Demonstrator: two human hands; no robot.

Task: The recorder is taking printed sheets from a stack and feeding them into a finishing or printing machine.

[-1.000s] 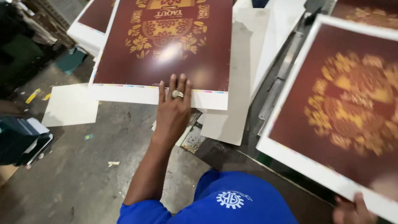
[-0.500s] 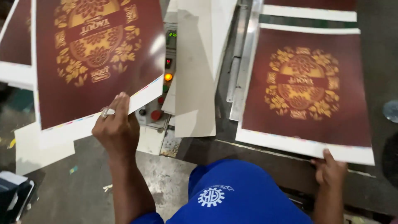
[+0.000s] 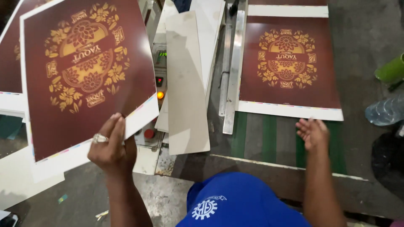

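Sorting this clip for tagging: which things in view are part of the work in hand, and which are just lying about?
In hand:
left hand gripping the lifted maroon printed sheet
right hand, open, just below the flat printed sheet on the machine bed

Lying about:
clear plastic bottle
green object
plain grey card

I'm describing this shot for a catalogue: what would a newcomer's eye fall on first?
First, the large maroon printed sheet with gold floral ornament, lifted at upper left by the left hand. Next, a matching maroon sheet lying flat on the green-striped machine bed, above the open right hand.
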